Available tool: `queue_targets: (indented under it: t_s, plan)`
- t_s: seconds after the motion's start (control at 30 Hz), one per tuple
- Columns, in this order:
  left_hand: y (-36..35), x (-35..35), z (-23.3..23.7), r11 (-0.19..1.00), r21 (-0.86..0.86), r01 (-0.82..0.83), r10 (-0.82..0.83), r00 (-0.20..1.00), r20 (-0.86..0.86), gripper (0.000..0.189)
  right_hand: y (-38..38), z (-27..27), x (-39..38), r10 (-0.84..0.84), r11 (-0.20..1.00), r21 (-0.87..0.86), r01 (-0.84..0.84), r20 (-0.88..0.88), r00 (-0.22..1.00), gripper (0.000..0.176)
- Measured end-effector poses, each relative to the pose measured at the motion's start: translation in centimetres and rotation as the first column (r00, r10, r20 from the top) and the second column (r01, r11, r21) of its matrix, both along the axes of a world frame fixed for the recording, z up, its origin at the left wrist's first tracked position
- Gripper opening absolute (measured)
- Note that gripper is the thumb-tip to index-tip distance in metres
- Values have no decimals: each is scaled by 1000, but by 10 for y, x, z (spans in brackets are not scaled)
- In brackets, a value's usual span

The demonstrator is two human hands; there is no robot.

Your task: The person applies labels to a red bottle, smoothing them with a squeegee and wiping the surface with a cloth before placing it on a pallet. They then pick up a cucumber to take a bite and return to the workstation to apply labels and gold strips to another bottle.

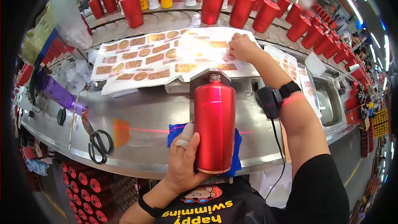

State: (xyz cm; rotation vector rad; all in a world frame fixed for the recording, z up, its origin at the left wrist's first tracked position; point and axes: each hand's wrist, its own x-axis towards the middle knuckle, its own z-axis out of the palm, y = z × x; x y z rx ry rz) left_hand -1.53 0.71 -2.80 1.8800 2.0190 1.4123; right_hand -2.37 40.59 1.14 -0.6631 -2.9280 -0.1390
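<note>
A glossy red bottle (214, 128) with a narrow threaded neck lies over a blue cloth (237, 151), its neck pointing away from me. My left hand (184, 155) grips its lower left side; a pale wrap covers one finger. Thin red light lines cross on the bottle's front. Beyond the neck, white sheets (166, 84) carry rows of gold stickers (155, 59). My right hand (243, 47) is at the right part of these sheets with its fingers pinched together. Whatever lies between those fingertips is hidden. A grey bracket (226, 76) stands behind the bottle's neck.
Black-handled scissors (97, 141) lie on the steel table (141, 149) at left, near an orange patch (121, 132). A curved conveyor (186, 18) behind carries several red, white and yellow bottles. A sink (327, 99) is at right. A cable (278, 141) hangs beside my right forearm.
</note>
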Motion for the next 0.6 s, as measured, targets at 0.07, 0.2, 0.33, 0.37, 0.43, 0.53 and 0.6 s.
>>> queue_targets:
  t_s: [0.07,0.2,0.33,0.37,0.43,0.53,0.6]
  plan:
    - [-2,1,-3,998,-56,-6,10,997,72,92,-5,10,7,74,996,-43,-76,-45,996,10]
    - [-3,1,2,999,-53,-13,13,1000,7,96,-50,65,43,308,949,-9,-316,-191,932,9]
    - [-9,-7,11,996,10,93,-91,945,314,94,-119,126,89,468,875,1,-485,-262,844,9]
    - [-8,-12,23,996,13,83,-83,952,295,90,-136,141,99,486,857,-32,-514,-276,829,9]
    - [1,-18,52,998,63,7,-24,961,274,76,-165,154,112,541,804,-80,-589,-311,781,11]
    - [30,-13,93,994,93,-48,32,985,169,48,-191,155,120,643,708,-61,-704,-355,678,16]
    - [37,-8,100,992,125,-26,12,993,115,32,-200,148,125,603,721,-88,-688,-410,684,17]
